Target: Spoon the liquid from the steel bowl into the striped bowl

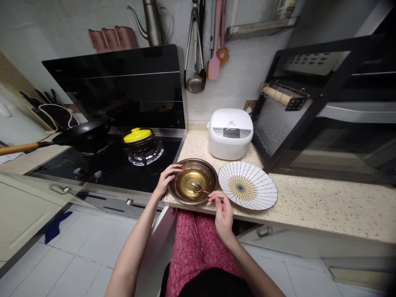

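Two hands work at one metal bowl (213, 175) by the near edge of the counter (309, 202). The left hand (167, 180) lies at its left rim, fingers reaching over the edge, probably to keep the bowl steady; whether the thumb pinches the rim, I cannot tell. At the near right side, the right hand (222, 208) pinches a spoon (196, 187) by its handle between thumb and fingertips, a light hold that likely leaves the spoon's head free to move at the golden liquid (188, 179). Just right of the bowl, within easy reach, lies a striped plate (264, 187) with a yellowish middle. The rice cooker (230, 138) stands on the far side near the wall socket (249, 107), seemingly leaving the front for bowl and plate.
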`<state>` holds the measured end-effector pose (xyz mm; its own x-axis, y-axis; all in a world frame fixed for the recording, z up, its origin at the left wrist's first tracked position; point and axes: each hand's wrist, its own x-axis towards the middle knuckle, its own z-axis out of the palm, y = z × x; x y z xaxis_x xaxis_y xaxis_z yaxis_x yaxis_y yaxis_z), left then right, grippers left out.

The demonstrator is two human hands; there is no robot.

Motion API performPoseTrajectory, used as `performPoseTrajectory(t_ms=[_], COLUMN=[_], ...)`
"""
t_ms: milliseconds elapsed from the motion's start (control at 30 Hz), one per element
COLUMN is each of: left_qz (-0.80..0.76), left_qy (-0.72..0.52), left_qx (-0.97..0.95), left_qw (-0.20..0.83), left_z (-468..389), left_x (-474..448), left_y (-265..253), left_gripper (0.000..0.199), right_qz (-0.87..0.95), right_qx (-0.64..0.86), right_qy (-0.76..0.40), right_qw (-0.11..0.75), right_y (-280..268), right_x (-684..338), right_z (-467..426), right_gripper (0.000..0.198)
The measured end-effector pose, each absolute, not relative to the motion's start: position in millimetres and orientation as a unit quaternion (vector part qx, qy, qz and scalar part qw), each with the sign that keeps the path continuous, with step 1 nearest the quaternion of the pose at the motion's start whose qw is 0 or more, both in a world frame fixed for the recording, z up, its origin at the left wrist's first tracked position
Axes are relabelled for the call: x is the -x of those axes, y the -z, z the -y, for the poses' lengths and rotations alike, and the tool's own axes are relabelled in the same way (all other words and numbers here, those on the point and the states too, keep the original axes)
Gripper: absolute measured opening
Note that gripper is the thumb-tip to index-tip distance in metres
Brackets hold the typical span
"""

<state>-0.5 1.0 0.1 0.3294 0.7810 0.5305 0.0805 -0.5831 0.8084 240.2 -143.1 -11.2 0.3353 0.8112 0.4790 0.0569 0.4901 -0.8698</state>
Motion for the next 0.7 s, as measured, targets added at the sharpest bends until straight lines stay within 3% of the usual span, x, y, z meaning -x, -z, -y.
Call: performPoseTrajectory(t_ms=[700], left_qz=[-0.289], left_qy=[-0.501], left_qx=[-0.738], left_qw=[0.349], left_z=[-0.9], left_x=[0.2], left_y=[0.0], left_gripper=[0.034], right_qz=[0.463], right_qx=[0.387], right_qy=[-0.282], right_qw=[0.746], right_y=[4.8], right_x=[-242.2], right_z=[143.8], right_gripper=[0.023])
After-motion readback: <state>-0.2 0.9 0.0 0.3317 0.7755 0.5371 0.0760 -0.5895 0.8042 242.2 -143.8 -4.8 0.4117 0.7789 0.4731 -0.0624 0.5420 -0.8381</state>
